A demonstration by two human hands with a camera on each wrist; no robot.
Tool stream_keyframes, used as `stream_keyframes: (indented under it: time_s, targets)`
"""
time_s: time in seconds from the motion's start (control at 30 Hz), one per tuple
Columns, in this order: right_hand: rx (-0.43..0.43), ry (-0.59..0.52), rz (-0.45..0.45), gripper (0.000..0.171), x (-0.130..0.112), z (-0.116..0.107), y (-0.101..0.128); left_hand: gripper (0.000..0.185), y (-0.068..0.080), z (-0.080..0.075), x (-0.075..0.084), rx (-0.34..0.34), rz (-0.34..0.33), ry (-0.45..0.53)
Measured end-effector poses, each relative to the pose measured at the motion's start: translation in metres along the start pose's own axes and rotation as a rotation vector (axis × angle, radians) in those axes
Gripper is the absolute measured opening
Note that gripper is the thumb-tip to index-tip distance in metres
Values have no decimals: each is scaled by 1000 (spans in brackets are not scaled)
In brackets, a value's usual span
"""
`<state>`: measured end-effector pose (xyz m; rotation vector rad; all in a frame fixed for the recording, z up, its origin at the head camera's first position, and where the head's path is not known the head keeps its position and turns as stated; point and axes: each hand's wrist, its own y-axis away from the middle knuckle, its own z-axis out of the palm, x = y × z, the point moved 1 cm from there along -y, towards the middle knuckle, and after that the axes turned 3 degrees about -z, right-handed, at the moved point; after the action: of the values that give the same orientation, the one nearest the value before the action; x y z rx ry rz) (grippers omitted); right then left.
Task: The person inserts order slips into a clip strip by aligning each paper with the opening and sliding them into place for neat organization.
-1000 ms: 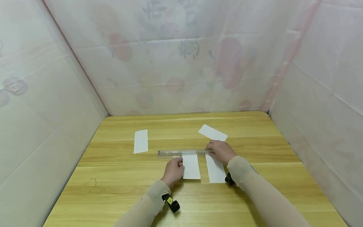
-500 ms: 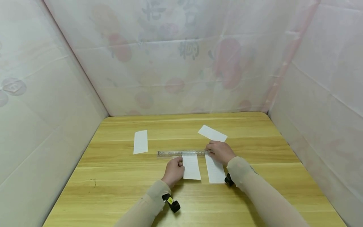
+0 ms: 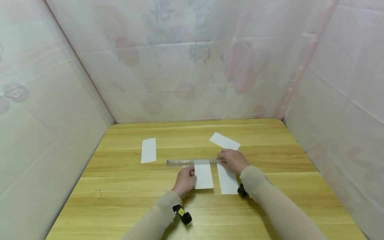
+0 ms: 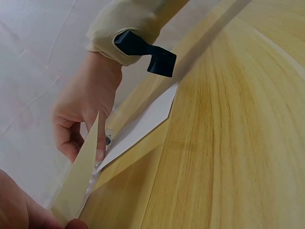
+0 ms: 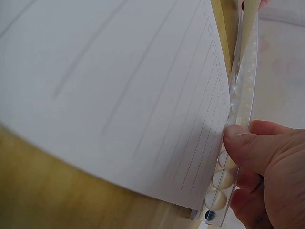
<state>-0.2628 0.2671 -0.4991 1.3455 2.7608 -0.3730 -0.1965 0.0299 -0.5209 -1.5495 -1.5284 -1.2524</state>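
A clear plastic strip (image 3: pixel 180 162) with a row of round rings along it lies crosswise at mid-table. My right hand (image 3: pixel 234 160) grips its right end; in the right wrist view the thumb (image 5: pixel 245 143) presses on it, right by the edge of a lined paper sheet (image 5: pixel 143 95). That sheet reaches from the strip toward me in the head view. My left hand (image 3: pixel 184 180) pinches the left edge of a second white sheet (image 3: pixel 204 178), whose far end is at the strip. Seen from the left wrist, this sheet (image 4: pixel 81 176) stands tilted up off the table.
Two more white sheets lie farther back: an upright one (image 3: pixel 148 150) on the left and a slanted one (image 3: pixel 225 140) beyond my right hand. Pale fabric walls (image 3: pixel 186 66) enclose the wooden table (image 3: pixel 126 186) at the back and both sides.
My left hand and the sheet in it have shifted slightly to the right, the sheet's near edge turning a little. My right hand and the clear strip stay where they were.
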Motion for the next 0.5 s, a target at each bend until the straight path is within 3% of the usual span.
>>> stream_keyframes:
  time_s: [0.5]
  targets:
    - [21, -4, -3, 19, 2, 2, 0, 46, -2, 4, 1, -3, 7, 6]
